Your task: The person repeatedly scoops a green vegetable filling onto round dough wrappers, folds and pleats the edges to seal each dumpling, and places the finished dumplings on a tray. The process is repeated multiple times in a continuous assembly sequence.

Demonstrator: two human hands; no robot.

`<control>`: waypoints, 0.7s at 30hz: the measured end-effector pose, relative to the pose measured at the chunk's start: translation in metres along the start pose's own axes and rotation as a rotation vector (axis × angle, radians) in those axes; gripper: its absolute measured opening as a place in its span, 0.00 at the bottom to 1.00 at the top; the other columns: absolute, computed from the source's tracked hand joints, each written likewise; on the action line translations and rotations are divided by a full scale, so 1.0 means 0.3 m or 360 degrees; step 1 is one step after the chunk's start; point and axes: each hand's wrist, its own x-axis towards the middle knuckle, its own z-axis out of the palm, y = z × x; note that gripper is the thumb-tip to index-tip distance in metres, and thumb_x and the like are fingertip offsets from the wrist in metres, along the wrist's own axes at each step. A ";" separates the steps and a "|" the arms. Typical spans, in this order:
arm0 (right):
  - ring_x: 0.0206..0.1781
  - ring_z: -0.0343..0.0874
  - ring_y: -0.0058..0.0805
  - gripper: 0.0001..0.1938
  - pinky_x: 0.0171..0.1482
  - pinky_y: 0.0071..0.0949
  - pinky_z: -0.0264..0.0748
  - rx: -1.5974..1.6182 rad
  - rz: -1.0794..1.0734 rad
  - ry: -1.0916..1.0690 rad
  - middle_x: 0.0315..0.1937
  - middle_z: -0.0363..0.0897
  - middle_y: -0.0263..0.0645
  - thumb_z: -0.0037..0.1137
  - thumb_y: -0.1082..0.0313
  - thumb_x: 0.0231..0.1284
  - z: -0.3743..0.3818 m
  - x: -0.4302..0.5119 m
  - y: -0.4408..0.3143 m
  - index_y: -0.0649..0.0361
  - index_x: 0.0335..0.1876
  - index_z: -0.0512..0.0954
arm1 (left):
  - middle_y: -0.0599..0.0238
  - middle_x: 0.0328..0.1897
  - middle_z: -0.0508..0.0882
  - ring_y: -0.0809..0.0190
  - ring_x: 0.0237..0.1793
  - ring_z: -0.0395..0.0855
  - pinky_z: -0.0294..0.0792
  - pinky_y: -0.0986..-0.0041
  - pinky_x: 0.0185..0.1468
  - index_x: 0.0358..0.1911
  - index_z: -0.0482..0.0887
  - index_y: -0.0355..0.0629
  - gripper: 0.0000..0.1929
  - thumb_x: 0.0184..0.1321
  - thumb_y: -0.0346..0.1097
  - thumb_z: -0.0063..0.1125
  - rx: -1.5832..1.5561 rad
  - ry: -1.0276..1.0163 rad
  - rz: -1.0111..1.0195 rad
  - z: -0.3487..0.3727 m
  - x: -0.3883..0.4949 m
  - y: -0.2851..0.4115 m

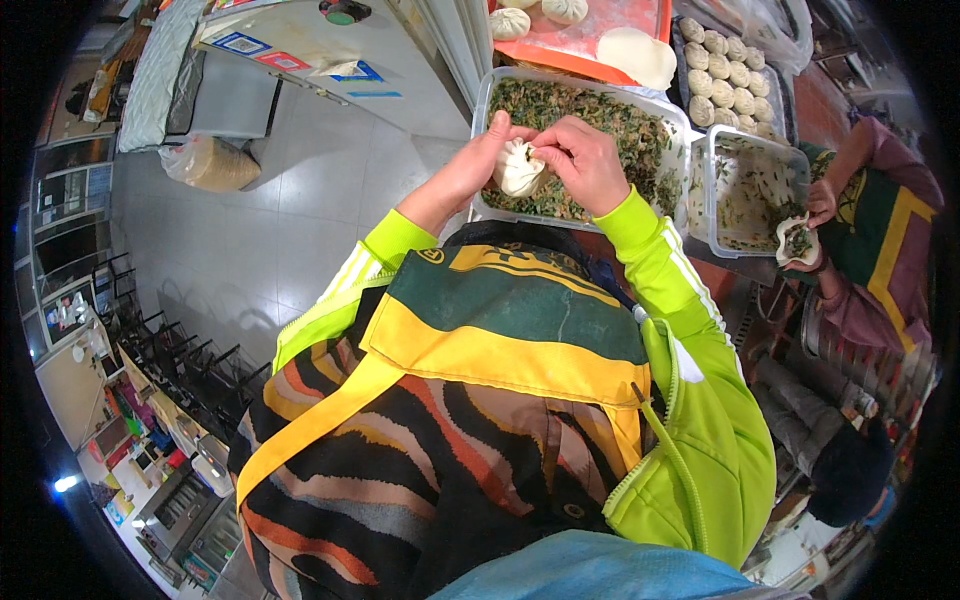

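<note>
My left hand [480, 154] cradles a pleated dough bun [519, 171], its thumb along the near-left side of the rim. With thumb and forefinger, my right hand [589, 161] pinches the bun's edge, where a bit of green filling shows at a small opening. Both hands are above a large clear plastic tub [679, 124] of chopped green and brown filling [641, 139]. Beyond the tub, a flat round dough wrapper [637, 58] lies over the edge of an orange-red tray [577, 30], where pleated buns [510, 24] also sit.
A smaller plastic tub [739, 154] with filling remnants stands to the right. Behind it, a dark tray [679, 56] carries rows of buns [720, 67]. At far right, a co-worker's hands [821, 202] hold a filled wrapper [795, 238]. A white cabinet [412, 67] rises at the left.
</note>
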 end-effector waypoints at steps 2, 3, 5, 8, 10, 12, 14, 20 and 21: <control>0.32 0.77 0.41 0.04 0.36 0.34 0.74 -0.0099 -0.0063 0.0105 0.30 0.76 0.42 0.59 0.70 0.56 0.005 -0.014 0.011 0.61 0.33 0.78 | 0.69 0.46 0.83 0.68 0.45 0.81 0.73 0.74 0.48 0.55 0.77 0.42 0.34 0.72 0.63 0.22 -0.0218 0.0029 -0.0068 0.018 -0.029 0.028; 0.32 0.77 0.42 0.04 0.36 0.34 0.74 -0.0078 -0.0089 0.0106 0.29 0.76 0.42 0.59 0.70 0.56 0.008 -0.020 0.001 0.61 0.33 0.78 | 0.69 0.44 0.83 0.68 0.45 0.81 0.73 0.74 0.49 0.53 0.77 0.43 0.35 0.72 0.64 0.21 -0.0329 0.0046 -0.0108 0.024 -0.040 0.032; 0.32 0.77 0.42 0.04 0.36 0.33 0.74 -0.0034 -0.0141 0.0108 0.29 0.76 0.42 0.59 0.71 0.56 0.013 -0.023 -0.020 0.61 0.34 0.78 | 0.67 0.45 0.83 0.67 0.44 0.82 0.74 0.74 0.50 0.52 0.78 0.41 0.35 0.72 0.63 0.20 -0.0332 0.0077 0.0001 0.014 -0.014 -0.016; 0.29 0.78 0.31 0.05 0.32 0.26 0.73 0.0059 -0.0057 0.0108 0.28 0.76 0.40 0.61 0.73 0.56 0.011 -0.001 -0.037 0.63 0.36 0.79 | 0.66 0.44 0.83 0.67 0.44 0.82 0.74 0.73 0.49 0.51 0.77 0.41 0.35 0.72 0.63 0.20 -0.0228 -0.0021 0.0112 -0.014 0.010 -0.034; 0.28 0.79 0.27 0.06 0.31 0.24 0.74 0.0053 0.0002 0.0075 0.28 0.77 0.39 0.60 0.73 0.57 0.016 0.003 -0.018 0.64 0.37 0.79 | 0.66 0.43 0.83 0.66 0.43 0.82 0.74 0.73 0.49 0.50 0.77 0.41 0.34 0.71 0.64 0.21 -0.0291 -0.0005 0.0034 -0.014 0.020 -0.023; 0.28 0.79 0.27 0.05 0.31 0.24 0.74 0.0091 0.0088 0.0062 0.28 0.77 0.39 0.60 0.73 0.57 0.023 -0.008 -0.010 0.65 0.37 0.79 | 0.65 0.42 0.83 0.66 0.42 0.82 0.75 0.72 0.47 0.50 0.77 0.41 0.35 0.71 0.64 0.21 -0.0364 0.0006 -0.0012 -0.005 0.017 -0.004; 0.28 0.79 0.28 0.05 0.31 0.24 0.74 0.0079 0.0094 0.0045 0.28 0.77 0.39 0.60 0.74 0.56 0.021 -0.008 -0.015 0.65 0.37 0.79 | 0.65 0.41 0.83 0.65 0.40 0.83 0.77 0.70 0.44 0.49 0.77 0.42 0.35 0.71 0.65 0.22 -0.0450 0.0011 -0.0026 0.010 0.002 0.019; 0.31 0.79 0.38 0.06 0.34 0.30 0.75 -0.0058 -0.0087 0.0135 0.30 0.77 0.42 0.61 0.76 0.53 0.024 -0.008 -0.068 0.63 0.37 0.78 | 0.63 0.39 0.84 0.63 0.32 0.84 0.76 0.70 0.26 0.50 0.78 0.43 0.36 0.69 0.67 0.22 -0.0360 -0.0121 -0.0177 -0.023 0.024 -0.020; 0.32 0.79 0.39 0.06 0.34 0.32 0.75 -0.0092 -0.0140 0.0114 0.30 0.76 0.42 0.60 0.75 0.54 0.025 -0.008 -0.065 0.62 0.37 0.78 | 0.63 0.39 0.84 0.63 0.31 0.84 0.76 0.70 0.26 0.51 0.78 0.43 0.36 0.69 0.67 0.21 -0.0325 -0.0172 -0.0213 -0.029 0.026 -0.020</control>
